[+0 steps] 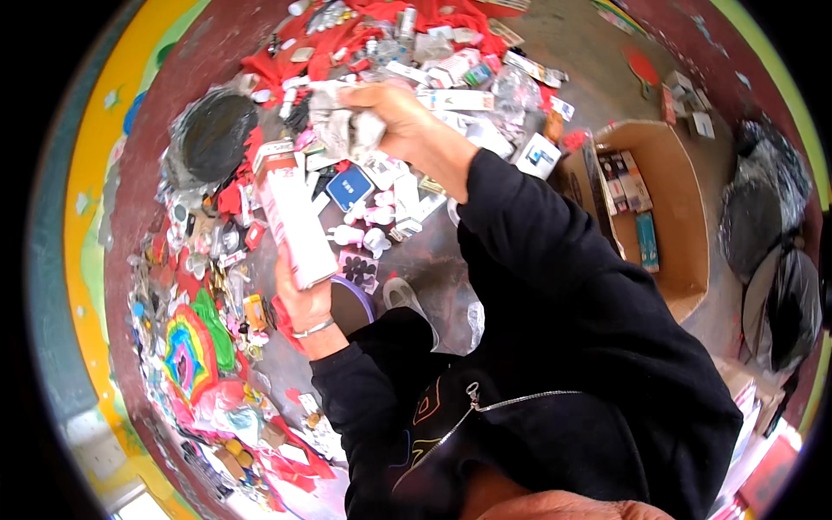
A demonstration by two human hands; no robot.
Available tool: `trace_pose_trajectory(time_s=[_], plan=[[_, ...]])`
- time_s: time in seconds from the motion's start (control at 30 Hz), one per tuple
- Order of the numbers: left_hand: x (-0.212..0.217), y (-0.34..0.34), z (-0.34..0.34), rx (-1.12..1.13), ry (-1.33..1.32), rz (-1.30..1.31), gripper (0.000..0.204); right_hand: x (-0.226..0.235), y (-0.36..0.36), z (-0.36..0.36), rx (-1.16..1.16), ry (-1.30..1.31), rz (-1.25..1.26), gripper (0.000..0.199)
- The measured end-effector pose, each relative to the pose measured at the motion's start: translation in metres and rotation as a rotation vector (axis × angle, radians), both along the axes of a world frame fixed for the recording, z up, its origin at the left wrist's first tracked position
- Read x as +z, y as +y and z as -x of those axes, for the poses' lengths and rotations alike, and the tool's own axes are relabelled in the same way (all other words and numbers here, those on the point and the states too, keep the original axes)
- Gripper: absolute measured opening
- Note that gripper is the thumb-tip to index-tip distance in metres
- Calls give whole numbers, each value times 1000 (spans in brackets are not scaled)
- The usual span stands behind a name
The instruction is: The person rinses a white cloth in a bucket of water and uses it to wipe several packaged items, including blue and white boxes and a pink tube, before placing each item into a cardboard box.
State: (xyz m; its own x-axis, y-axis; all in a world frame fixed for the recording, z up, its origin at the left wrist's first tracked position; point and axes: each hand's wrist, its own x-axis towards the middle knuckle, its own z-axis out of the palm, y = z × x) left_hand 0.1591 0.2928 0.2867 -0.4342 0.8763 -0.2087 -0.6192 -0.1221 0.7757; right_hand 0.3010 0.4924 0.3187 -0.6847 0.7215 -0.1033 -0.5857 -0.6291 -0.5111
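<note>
My left hand (pixel 303 303) is wrapped round the lower end of a long red-and-white carton (pixel 293 217), which stands tilted in front of me. Farther off, my right hand (pixel 394 114) grips a crumpled whitish-grey cloth (pixel 334 121), apart from the carton and just beyond its top end. Beneath the two hands lies a heap of small goods, among them a dark blue square box (pixel 349 188) and several white bottle-like pieces.
An open cardboard box (pixel 680 260) at my right has a few small cartons inside. Black plastic bags (pixel 780 295) lean at the far right. A black round tub (pixel 217 134) with clear plastic stands at the left. A red paddle (pixel 641 65) lies at the back; mixed goods cover the left floor.
</note>
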Motion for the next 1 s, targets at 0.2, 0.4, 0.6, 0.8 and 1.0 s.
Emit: trace_pose_trajectory(time_s=[0.2, 0.4, 0.6, 0.8, 1.0], plan=[[-11, 8, 7, 37, 65, -71, 42, -24, 1, 5, 507, 684, 394, 33], [-6, 5, 2, 169, 76, -97, 45, 11, -28, 10, 121, 99, 258, 34], [5, 21, -24, 178, 1010, 147, 49, -15, -61, 37, 239, -600, -653, 57], [5, -5, 4, -121, 453, 67, 66, -30, -39, 39, 584, -245, -51, 40], [-8, 1, 30, 96, -118, -150, 66, -23, -49, 21, 791, 8, 175, 44]])
